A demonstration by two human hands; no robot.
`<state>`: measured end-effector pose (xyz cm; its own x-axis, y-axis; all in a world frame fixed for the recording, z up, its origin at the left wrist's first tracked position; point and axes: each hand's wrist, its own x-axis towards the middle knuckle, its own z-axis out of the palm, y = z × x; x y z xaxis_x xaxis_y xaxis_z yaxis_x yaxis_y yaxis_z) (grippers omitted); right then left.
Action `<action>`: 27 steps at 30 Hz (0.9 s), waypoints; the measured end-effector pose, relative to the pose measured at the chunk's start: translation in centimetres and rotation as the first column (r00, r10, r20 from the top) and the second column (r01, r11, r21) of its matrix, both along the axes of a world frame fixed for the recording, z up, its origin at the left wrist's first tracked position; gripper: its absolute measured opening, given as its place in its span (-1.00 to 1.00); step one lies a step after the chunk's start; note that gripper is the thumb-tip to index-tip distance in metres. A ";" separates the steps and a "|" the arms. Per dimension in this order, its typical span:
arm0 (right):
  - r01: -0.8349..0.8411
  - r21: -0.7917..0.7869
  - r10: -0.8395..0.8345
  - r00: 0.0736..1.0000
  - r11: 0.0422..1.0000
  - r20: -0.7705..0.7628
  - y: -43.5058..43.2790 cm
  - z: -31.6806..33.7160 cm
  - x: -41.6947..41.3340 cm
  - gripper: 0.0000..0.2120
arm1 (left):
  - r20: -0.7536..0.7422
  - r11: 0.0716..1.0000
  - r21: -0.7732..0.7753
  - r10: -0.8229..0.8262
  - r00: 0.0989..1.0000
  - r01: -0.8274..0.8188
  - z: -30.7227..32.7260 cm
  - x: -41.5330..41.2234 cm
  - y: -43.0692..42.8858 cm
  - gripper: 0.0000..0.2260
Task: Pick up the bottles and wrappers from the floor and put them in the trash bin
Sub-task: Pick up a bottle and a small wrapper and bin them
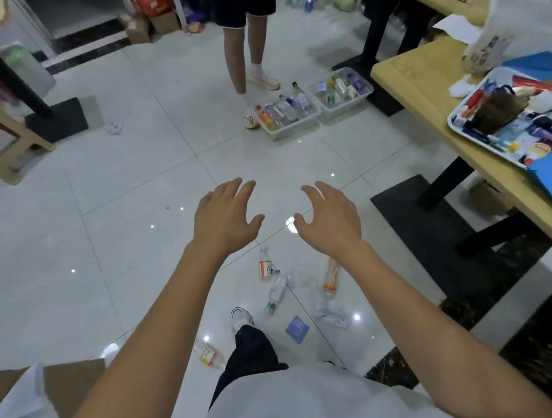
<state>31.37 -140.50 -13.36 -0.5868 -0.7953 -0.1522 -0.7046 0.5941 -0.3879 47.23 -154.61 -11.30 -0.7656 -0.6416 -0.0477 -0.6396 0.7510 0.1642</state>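
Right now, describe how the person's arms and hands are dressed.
Both the left hand and the right hand are bare: no gloves, rings or watch show. The forearms are uncovered too; a white short sleeve shows by the left upper arm.

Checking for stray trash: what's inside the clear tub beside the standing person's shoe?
Plastic bottles fill the clear tub, one dark-capped bottle sticking up. Its floor beneath them is covered.

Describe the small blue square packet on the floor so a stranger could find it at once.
Start at the glossy white tiled floor, by the wearer's white sneaker. Just right of it lies the small blue square packet, the only flat blue item among clear plastic bottles and a crumpled wrapper.
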 end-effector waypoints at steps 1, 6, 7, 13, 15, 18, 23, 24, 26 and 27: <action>0.011 0.004 -0.011 1.000 1.000 -0.010 -0.9 -0.1 -0.1 -0.40 | 0.000 1.000 0.005 -0.010 1.000 0.010 -0.5 -0.1 -1.3 -0.37; -0.020 0.023 0.021 0.999 1.000 -0.049 -7.6 -1.3 -0.2 -0.38 | -0.005 0.999 0.027 -0.023 1.000 0.023 -3.3 -0.5 -8.1 -0.35; -0.056 0.050 0.059 0.997 0.997 -0.055 -9.1 -2.0 -0.1 -0.38 | 0.009 0.999 0.033 -0.022 1.000 0.022 -4.2 -0.5 -9.1 -0.34; -0.096 0.082 0.096 0.995 0.992 0.004 -14.3 -6.5 -0.2 -0.36 | 0.042 0.988 0.125 0.082 0.996 -0.086 -10.2 0.6 -12.0 -0.30; -0.072 0.060 0.069 0.997 0.996 0.038 -14.5 -8.2 -0.6 -0.36 | 0.045 0.970 0.193 0.141 0.989 -0.147 -12.1 0.7 -12.1 -0.29; -0.041 0.014 0.040 0.995 0.999 0.095 -14.5 -12.0 -1.5 -0.37 | 0.043 0.933 0.266 0.239 0.970 -0.242 -15.5 0.0 -12.3 -0.27; -0.064 0.034 0.059 0.990 0.997 0.132 -15.2 -22.0 -3.4 -0.34 | 0.028 0.920 0.277 0.280 0.960 -0.277 -24.7 -2.0 -13.2 -0.28; -0.066 0.038 0.060 0.989 0.997 0.138 -15.3 -24.2 -3.7 -0.34 | 0.028 0.921 0.272 0.281 0.959 -0.278 -26.8 -2.1 -13.4 -0.27; -0.078 0.041 0.072 0.988 0.996 0.138 -15.5 -28.5 -4.4 -0.33 | 0.032 0.923 0.268 0.279 0.960 -0.277 -31.1 -2.4 -13.5 -0.27; -0.082 0.041 0.076 0.988 0.996 0.137 -15.5 -30.6 -4.7 -0.33 | 0.037 0.924 0.267 0.273 0.961 -0.273 -33.2 -2.5 -13.5 -0.27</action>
<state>26.72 -156.05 -43.93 -0.4938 -0.8286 -0.2639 -0.6931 0.5583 -0.4561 44.68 -168.14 -44.46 -0.5626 -0.7892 -0.2462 -0.8135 0.4754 0.3350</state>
